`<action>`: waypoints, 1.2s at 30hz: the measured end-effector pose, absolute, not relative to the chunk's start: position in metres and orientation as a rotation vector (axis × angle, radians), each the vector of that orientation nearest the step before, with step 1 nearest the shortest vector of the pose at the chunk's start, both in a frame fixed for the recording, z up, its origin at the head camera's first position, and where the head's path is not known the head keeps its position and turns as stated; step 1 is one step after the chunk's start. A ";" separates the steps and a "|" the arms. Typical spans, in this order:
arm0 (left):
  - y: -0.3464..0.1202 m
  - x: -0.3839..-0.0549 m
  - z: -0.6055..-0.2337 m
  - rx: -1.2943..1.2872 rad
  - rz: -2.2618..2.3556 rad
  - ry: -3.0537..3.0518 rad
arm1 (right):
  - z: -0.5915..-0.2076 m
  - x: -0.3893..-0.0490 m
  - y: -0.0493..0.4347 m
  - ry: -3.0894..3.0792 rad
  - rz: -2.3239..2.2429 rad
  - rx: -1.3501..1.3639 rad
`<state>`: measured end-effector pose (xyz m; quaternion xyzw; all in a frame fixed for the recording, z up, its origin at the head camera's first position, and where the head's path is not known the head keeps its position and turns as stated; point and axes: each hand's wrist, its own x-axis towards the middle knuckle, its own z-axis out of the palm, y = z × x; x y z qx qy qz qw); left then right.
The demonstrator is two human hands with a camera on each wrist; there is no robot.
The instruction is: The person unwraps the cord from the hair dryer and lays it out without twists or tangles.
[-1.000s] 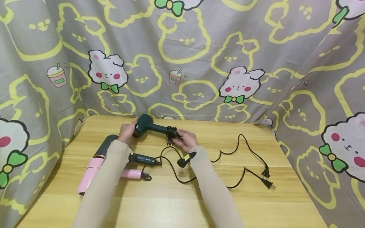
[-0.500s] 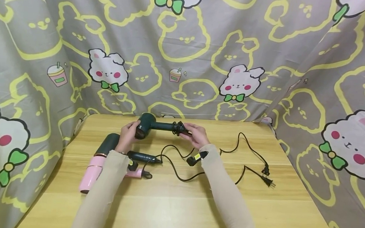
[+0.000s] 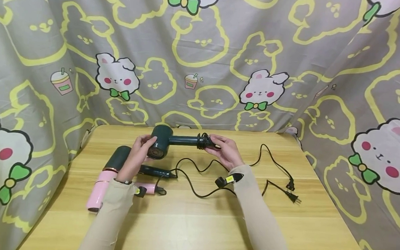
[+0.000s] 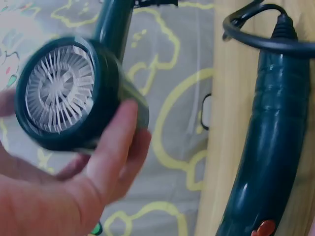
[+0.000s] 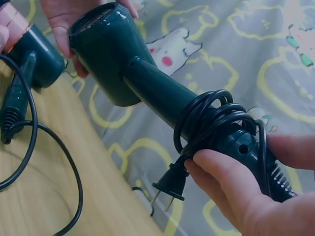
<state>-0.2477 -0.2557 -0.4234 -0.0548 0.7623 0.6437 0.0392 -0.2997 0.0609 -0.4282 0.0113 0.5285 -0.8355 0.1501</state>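
Our left hand (image 3: pixel 137 151) grips a glossy dark-green hair dryer (image 3: pixel 176 140) by its cylindrical barrel (image 3: pixel 161 134); our right hand (image 3: pixel 228 152) holds its cord-wound handle (image 5: pixel 160 93).

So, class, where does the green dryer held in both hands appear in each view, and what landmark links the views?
Head: held dryer, just left of and below centre.
Left wrist: held dryer, upper left, handle cut off by the top edge.
Right wrist: held dryer, slanting from upper left to lower right.
Shared landmark: other green dryer, lying on the table.
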 end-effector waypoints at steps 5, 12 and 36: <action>-0.261 -0.239 -0.419 0.154 1.657 2.571 | -0.424 -0.289 0.070 1.540 -2.388 -0.019; -0.262 -0.236 -0.412 0.441 1.141 2.898 | -0.423 -0.281 0.072 1.552 -2.368 -0.048; -0.264 -0.243 -0.417 0.617 0.890 3.017 | -0.438 -0.281 0.076 1.532 -2.353 -0.081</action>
